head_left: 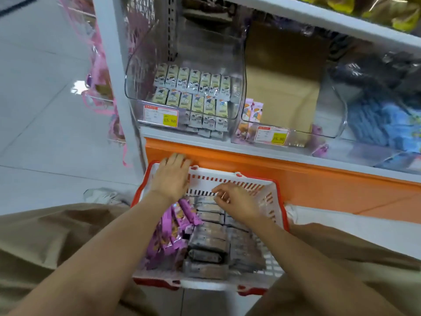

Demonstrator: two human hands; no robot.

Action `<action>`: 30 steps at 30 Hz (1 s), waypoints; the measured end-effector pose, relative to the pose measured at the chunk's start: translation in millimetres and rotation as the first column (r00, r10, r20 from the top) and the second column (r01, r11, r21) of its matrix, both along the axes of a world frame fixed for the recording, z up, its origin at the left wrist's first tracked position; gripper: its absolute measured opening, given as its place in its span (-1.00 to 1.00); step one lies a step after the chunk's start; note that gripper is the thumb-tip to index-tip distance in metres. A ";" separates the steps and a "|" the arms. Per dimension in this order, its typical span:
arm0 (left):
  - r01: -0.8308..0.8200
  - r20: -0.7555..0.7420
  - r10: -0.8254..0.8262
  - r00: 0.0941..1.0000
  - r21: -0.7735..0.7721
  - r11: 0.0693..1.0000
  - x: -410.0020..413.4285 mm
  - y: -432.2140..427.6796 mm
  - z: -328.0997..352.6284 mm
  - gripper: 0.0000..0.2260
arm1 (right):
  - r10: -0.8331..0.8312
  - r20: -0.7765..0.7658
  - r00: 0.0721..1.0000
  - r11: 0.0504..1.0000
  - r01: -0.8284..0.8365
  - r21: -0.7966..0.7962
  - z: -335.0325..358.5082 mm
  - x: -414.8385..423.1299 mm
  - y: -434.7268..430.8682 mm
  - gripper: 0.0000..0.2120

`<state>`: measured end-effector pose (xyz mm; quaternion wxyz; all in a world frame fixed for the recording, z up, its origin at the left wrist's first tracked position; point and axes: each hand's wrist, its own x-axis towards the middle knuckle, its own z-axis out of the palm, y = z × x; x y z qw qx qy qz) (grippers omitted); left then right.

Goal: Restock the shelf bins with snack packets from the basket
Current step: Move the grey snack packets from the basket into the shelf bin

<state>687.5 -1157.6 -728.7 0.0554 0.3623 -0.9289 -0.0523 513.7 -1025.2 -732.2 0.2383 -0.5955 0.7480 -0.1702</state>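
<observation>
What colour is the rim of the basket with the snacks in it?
Red, on the white basket; the head view shows it.

So the orange base panel (296, 176) is running across the middle here. Up and to the left of it, pink mesh bags (100, 71) are hanging over a glossy white tiled floor (34, 110). Down-left of the panel a white sneaker (102, 197) is poking out beside khaki trousers (45, 242). Above the panel a brown cardboard sheet (282, 87) is standing upright, and way above it yellow crinkly bags (341, 5) are sitting.
</observation>
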 end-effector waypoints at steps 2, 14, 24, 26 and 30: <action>-0.004 0.080 -0.002 0.997 0.076 0.997 -5.2 1.5 -11.7 -0.38 | 0.012 -0.017 1.000 0.994 -0.010 0.113 -24.0 -2.2 13.8 -0.76; -0.076 0.289 0.047 0.956 0.088 0.993 -18.7 4.7 -61.9 -0.31 | 0.279 -0.058 0.959 0.827 -0.209 0.522 -99.1 -0.4 55.0 -0.66; -0.111 0.049 0.109 0.993 0.041 0.993 -25.5 5.5 -56.6 -0.53 | -0.058 0.183 0.981 0.947 -0.004 0.321 -90.2 -10.4 33.9 -0.82; -0.072 -0.023 0.076 0.997 0.143 0.987 -27.1 5.6 -53.1 -0.61 | -0.153 0.272 0.950 0.970 0.092 0.224 -76.3 -14.5 27.2 -0.81; 0.064 -0.156 0.043 0.987 0.621 0.781 -27.3 15.6 -50.5 -0.69 | -0.294 0.467 0.834 0.955 0.275 0.110 -44.8 -18.6 15.9 -0.69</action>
